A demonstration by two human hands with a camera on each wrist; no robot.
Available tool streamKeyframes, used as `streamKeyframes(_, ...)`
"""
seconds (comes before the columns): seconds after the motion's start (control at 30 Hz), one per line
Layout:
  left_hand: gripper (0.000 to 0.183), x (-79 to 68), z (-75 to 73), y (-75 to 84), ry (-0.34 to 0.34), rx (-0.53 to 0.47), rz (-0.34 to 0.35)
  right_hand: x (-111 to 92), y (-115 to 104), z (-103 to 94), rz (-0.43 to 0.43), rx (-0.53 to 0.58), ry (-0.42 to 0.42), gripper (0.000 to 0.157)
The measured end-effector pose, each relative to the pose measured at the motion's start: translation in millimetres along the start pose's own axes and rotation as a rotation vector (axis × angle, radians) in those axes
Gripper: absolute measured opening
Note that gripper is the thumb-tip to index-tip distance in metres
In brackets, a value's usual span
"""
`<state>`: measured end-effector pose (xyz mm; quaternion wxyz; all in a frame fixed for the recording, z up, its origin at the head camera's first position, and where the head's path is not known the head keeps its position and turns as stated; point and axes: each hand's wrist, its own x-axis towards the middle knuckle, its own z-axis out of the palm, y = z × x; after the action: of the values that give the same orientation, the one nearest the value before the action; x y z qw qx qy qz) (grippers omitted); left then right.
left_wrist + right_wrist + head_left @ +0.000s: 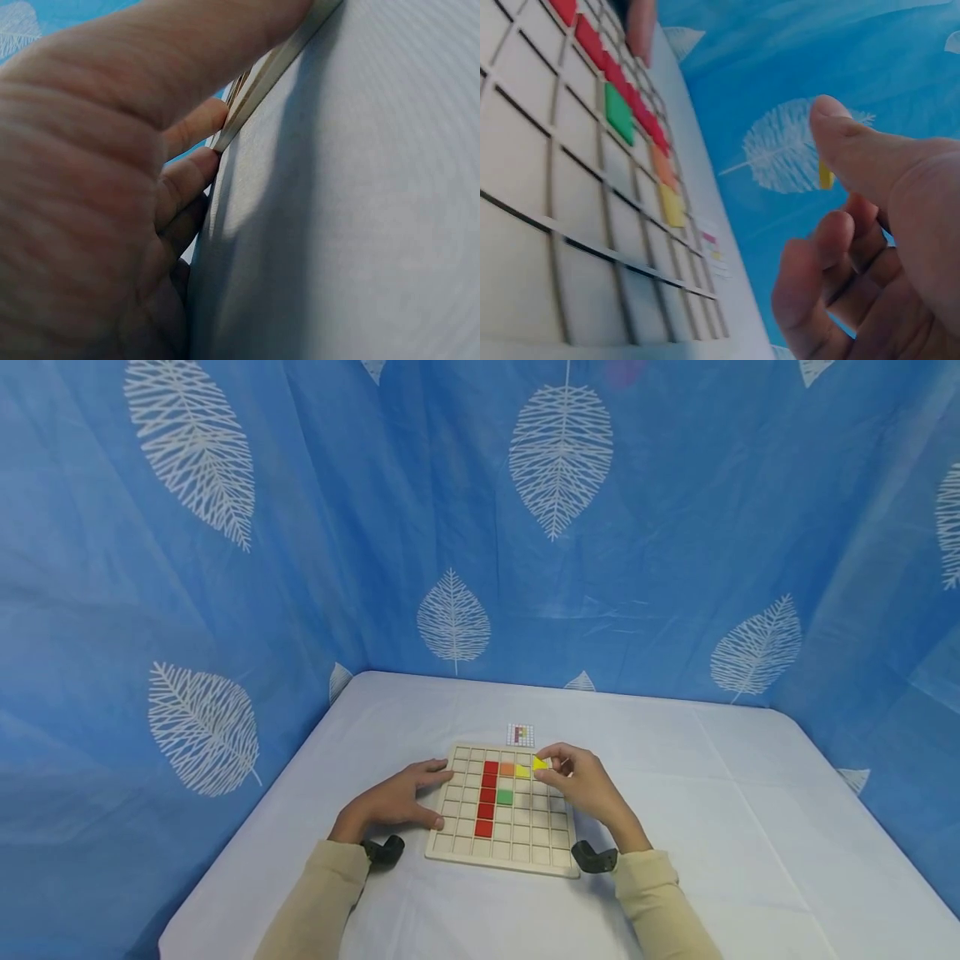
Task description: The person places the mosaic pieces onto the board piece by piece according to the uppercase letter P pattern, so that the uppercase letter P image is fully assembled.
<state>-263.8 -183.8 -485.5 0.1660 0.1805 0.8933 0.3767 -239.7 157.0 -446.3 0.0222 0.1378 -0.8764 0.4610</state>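
Note:
A cream wooden grid board (pixel 521 853) lies on the table, a column of several red tiles (pixel 486 797) set in it. Right of that column are an orange tile (pixel 507 769), a yellow tile (pixel 522 771) and, lower down, a green tile (pixel 505 797). My left hand (pixel 397 797) rests at the board's left edge, thumb and fingers spread against it. Over the upper right of the board, my right hand (pixel 583 783) pinches another yellow tile (pixel 539 763). The right wrist view shows that tile's edge (pixel 826 176) above the board, mostly hidden by the thumb.
A small card (pixel 521 735) with a coloured grid pattern lies just behind the board. White cloth (pixel 735 827) covers the table. Blue curtains (pixel 450 510) with white leaf prints stand behind and at both sides.

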Motion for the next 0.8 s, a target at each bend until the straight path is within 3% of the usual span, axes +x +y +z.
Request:
streamKeyframes(0.37, 0.098, -0.3, 1.2, 1.0, 0.003, 0.012, -0.015, 3, 15, 23.9, 0.090, 0.044, -0.004, 0.024)
streamKeyframes(0.8, 0.095, 0.7, 0.7, -2.2, 0.006, 0.021, 0.008, 0, 18, 34.6, 0.066, 0.000, -0.080, 0.021)
